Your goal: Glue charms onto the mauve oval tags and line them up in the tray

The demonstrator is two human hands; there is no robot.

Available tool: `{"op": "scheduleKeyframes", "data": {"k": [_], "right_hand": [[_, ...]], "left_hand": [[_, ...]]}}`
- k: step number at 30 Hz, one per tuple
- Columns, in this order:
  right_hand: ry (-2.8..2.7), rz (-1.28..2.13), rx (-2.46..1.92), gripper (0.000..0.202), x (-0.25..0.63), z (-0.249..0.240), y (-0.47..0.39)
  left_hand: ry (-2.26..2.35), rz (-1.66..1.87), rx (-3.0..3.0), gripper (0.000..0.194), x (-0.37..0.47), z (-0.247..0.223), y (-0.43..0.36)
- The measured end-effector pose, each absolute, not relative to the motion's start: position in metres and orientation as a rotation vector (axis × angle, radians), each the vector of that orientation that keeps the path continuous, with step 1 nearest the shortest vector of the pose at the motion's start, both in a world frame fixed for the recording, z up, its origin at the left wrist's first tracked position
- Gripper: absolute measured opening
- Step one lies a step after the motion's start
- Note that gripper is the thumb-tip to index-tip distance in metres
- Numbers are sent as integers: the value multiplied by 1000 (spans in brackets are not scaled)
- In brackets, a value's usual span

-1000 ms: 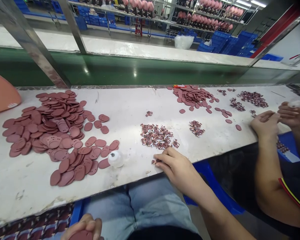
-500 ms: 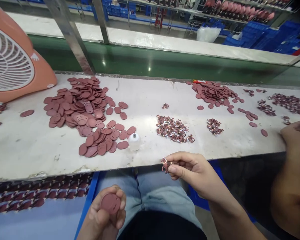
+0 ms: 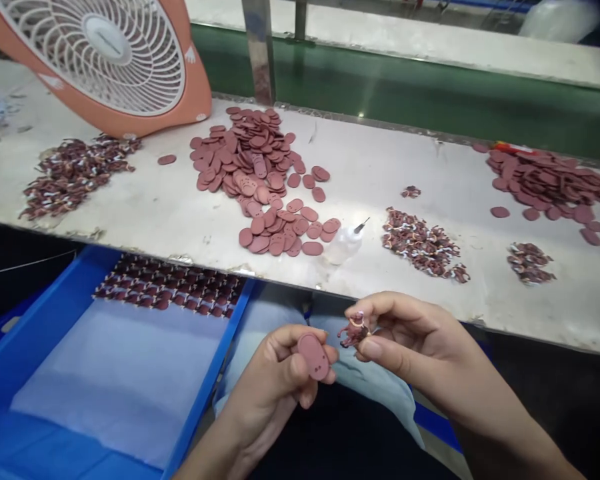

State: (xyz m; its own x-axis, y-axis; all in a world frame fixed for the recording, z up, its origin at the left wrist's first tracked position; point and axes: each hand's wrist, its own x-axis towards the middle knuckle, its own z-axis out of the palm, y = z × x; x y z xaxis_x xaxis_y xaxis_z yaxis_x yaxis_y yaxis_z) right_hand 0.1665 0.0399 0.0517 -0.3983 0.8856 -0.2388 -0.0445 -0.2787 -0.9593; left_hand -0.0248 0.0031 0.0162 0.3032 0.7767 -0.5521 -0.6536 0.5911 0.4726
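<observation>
Left hand [image 3: 283,373] pinches an oval disc [image 3: 314,355], right hand [image 3: 413,337] a figurine [image 3: 353,332], unjoined; leftward rows [image 3: 165,285] look finished, piled discs [image 3: 257,157] ahead unused.

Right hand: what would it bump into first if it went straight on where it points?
Its small figurine would likely meet the reddish oval piece in the left hand first, though depth is unclear.

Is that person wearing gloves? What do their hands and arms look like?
No gloves: the left hand and right hand are bare. The left forearm and right forearm show no sleeves, watches or bracelets, and I see no rings.
</observation>
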Motion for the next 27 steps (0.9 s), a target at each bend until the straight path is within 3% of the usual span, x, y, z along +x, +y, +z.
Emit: {"op": "scheduleKeyframes", "data": {"k": [10, 27], "right_hand": [[-1837, 1444, -1092, 23, 152, 70, 43], [-2122, 1365, -1057, 13, 153, 77, 49]], "left_hand": [[707, 952, 241, 38, -31, 12, -2], [716, 921, 224, 40, -32, 5, -4]]}}
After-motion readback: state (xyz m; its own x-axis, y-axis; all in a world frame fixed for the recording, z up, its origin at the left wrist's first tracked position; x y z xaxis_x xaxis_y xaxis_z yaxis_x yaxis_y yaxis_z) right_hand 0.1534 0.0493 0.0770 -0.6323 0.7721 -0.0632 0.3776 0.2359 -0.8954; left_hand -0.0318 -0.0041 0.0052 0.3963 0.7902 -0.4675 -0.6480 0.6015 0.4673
